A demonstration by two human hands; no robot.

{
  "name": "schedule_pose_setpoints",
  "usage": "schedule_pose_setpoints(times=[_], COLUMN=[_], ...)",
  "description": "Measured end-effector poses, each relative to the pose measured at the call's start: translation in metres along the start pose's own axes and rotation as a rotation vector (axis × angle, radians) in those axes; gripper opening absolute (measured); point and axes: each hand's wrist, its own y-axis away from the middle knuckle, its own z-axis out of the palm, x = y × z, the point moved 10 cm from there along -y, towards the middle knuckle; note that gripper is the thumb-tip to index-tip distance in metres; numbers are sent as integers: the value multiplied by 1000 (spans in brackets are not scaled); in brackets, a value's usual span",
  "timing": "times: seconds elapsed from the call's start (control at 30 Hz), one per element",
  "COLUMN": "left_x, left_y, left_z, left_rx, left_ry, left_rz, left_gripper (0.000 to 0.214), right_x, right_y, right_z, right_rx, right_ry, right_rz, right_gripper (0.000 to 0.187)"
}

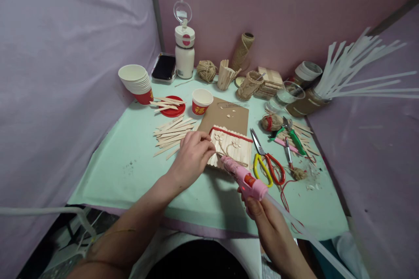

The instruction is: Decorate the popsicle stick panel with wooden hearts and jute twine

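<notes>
My right hand grips a pink hot glue gun, its nozzle pointing up-left at the near edge of a panel of craft sticks with a red trim along its top. The panel lies on a brown cardboard sheet. My left hand rests at the panel's left edge with fingers curled and pinched against it. What the fingertips hold, if anything, is hidden.
Loose craft sticks lie left of the panel. Yellow-and-red scissors, green pliers and twine scraps lie to the right. Paper cups, a red lid, a white bottle, twine balls and jars line the back of the green table.
</notes>
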Motion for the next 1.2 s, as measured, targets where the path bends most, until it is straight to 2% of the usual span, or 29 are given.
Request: schedule_pose_setpoints(times=[0.33, 0.53, 0.8, 1.0, 1.2], left_x=[0, 0, 1, 1, 2], left_y=[0, 0, 1, 2, 3], left_z=[0, 0, -1, -2, -2], left_rx=[-2, -5, -1, 6, -2], left_ry=[-3, 0, -8, -14, -27], left_rz=[2, 1, -7, 0, -5], left_gripper=[10, 9, 11, 11, 12], right_x=[0, 10, -5, 18, 41], right_y=[1, 5, 6, 14, 20], right_z=[0, -1, -5, -11, -25], right_rx=[-19, -34, -11, 38, 140], right_ry=[35, 42, 40, -7, -134], right_rz=[-6, 61, 39, 112, 111], right_gripper=[50, 56, 53, 55, 49])
